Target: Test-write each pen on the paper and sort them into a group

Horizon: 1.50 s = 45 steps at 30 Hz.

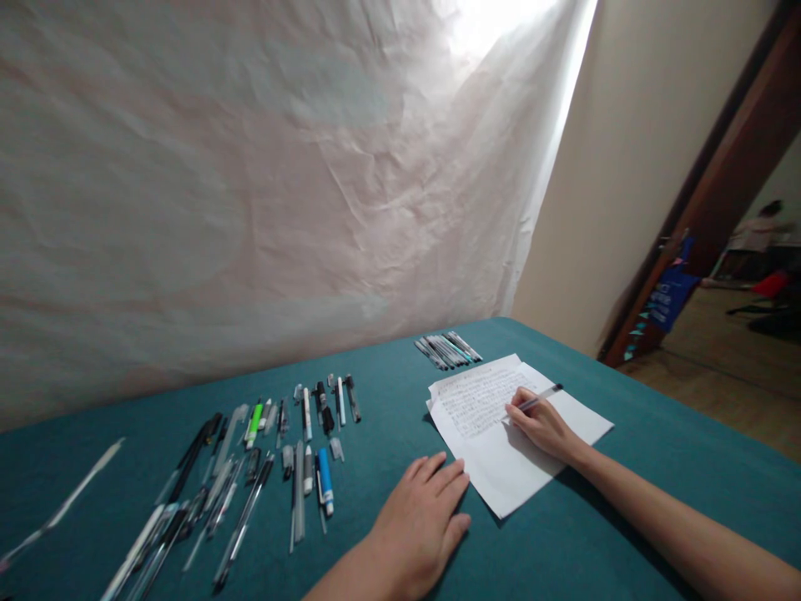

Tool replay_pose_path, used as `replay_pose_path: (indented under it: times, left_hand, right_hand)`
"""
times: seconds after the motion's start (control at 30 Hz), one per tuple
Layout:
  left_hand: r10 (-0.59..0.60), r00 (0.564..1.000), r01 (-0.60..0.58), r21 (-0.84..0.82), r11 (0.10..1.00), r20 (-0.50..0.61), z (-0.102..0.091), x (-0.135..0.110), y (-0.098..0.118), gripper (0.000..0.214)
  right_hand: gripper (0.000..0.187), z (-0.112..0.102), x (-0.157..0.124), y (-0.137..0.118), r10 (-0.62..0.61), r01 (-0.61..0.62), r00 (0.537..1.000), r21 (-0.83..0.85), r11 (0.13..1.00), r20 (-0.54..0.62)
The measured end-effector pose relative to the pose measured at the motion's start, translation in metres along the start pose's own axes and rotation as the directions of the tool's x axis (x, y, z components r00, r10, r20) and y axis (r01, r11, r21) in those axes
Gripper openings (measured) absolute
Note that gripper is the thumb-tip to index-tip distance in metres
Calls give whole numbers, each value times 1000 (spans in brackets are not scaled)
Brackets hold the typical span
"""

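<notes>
My right hand (pixel 543 424) grips a pen (pixel 541 396) with its tip on a white sheet of paper (pixel 501 463) whose upper half is covered in handwriting. My left hand (pixel 423 517) lies flat on the teal table (pixel 388 401), fingers stretched out, its fingertips beside the paper's left edge and holding nothing. Several pens and pen parts (pixel 250 476) are spread out on the table left of that hand.
A second small row of pens (pixel 447 348) lies behind the paper near the table's far edge. A lone pale pen (pixel 68 499) lies at far left. A wrinkled white cloth (pixel 281 184) hangs behind. At right an open doorway shows a person (pixel 757 234) in another room.
</notes>
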State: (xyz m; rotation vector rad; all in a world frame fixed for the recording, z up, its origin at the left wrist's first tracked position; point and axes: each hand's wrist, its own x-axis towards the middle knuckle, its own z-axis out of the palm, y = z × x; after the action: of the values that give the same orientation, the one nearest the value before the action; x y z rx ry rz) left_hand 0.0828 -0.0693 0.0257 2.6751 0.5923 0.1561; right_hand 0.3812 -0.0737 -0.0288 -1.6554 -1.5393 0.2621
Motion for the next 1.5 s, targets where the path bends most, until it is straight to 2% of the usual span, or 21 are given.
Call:
replay_pose_path:
  times: [0.23, 0.37, 0.43, 0.5, 0.63, 0.73, 0.87, 1.0, 1.17, 1.33, 1.5]
  left_hand:
    - [27, 998, -27, 12, 1000, -50, 7, -4, -5, 43]
    - [33, 996, -24, 100, 995, -88, -1, -6, -9, 39]
    - [-47, 995, 62, 173, 983, -94, -16, -9, -15, 28]
    - [-202, 976, 216, 256, 942, -79, -37, -15, -25, 18]
    - [-459, 881, 468, 348, 812, -113, -74, -31, -53, 17]
    - [-529, 834, 546, 373, 750, -157, -85, -40, -72, 25]
    - [-490, 856, 511, 399, 761, -162, -85, -42, -82, 30]
    - [-455, 880, 467, 414, 782, -133, -80, -38, -80, 25]
    - [-436, 890, 447, 433, 783, -130, -75, -35, -79, 21]
    - [-403, 901, 431, 419, 799, -158, -69, -33, -84, 21]
    - [-431, 882, 470, 265, 842, -192, -60, -32, -90, 20]
  right_hand:
    - [23, 0, -3, -2, 152, -146, 988, 147, 978, -35]
    - [27, -2, -5, -10, 143, -139, 989, 126, 982, -24]
    - [27, -1, -4, -16, 79, -76, 996, 78, 994, -38]
    - [26, 3, -3, -26, -2, 3, 1000, 59, 998, -13]
    - [26, 21, -1, -62, -96, 78, 981, 114, 990, 166]
    - [28, 41, -1, -99, -149, 93, 942, 191, 977, 301]
    - [27, 71, 2, -144, -275, 209, 897, 218, 953, 345]
    - [25, 99, 1, -164, -312, 237, 878, 238, 942, 363]
    - [23, 117, -6, -161, -291, 214, 905, 258, 942, 309]
    - [22, 114, -9, -155, -283, 201, 928, 317, 927, 241]
    - [25, 110, -6, -151, -219, 168, 970, 358, 918, 107]
